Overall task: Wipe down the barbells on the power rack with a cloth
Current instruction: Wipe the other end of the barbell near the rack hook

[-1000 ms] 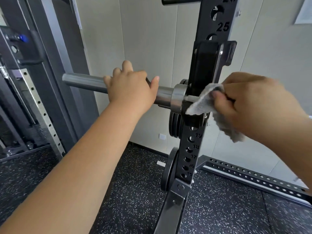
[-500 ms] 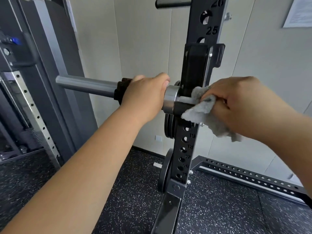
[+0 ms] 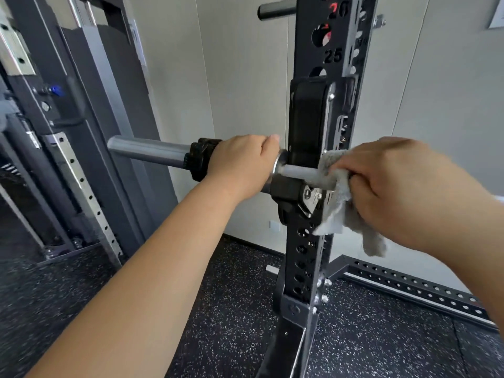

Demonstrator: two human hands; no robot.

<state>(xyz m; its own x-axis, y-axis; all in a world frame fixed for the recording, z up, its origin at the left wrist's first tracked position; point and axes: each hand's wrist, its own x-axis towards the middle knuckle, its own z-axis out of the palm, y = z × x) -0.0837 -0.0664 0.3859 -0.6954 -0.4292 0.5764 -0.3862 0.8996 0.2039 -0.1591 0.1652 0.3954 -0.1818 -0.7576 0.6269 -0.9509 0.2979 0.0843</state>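
A: Where's the barbell (image 3: 147, 151)?
B: In the hook (image 3: 308, 118) on the rack (image 3: 305, 255) — left hand (image 3: 240, 165) grip wrapped round its sleeve, right hand (image 3: 395, 186) grip clamping the cloth (image 3: 346, 214) around the shaft beside that hook.

We log two bare hands, left hand (image 3: 240, 165) and right hand (image 3: 395, 186), each on a bare forearm; left forearm (image 3: 152, 268) shows long and smooth to the frame corner, right forearm (image 3: 469, 241) cropped short; one left fingernail (image 3: 274, 137) short, unpainted
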